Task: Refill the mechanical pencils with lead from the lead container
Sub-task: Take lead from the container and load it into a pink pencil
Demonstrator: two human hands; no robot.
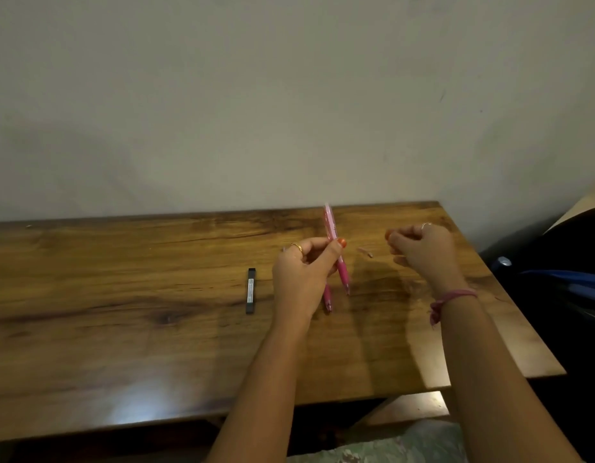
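Observation:
My left hand (304, 272) grips a pink mechanical pencil (336, 248) at mid-barrel, tip pointing down toward the table, top end raised and blurred. A second pink pencil (327, 299) lies on the table just below that hand, mostly hidden by it. The black lead container (251, 290) lies flat to the left of my left hand. My right hand (421, 250) hovers to the right with its fingers pinched together; whatever it holds is too small to make out. A small pale piece (365, 252) lies on the table between my hands.
The wooden table (122, 312) ends against a plain wall at the back. Its right edge runs close to my right forearm, with a dark bag (563, 272) beyond it. The front edge is near my body.

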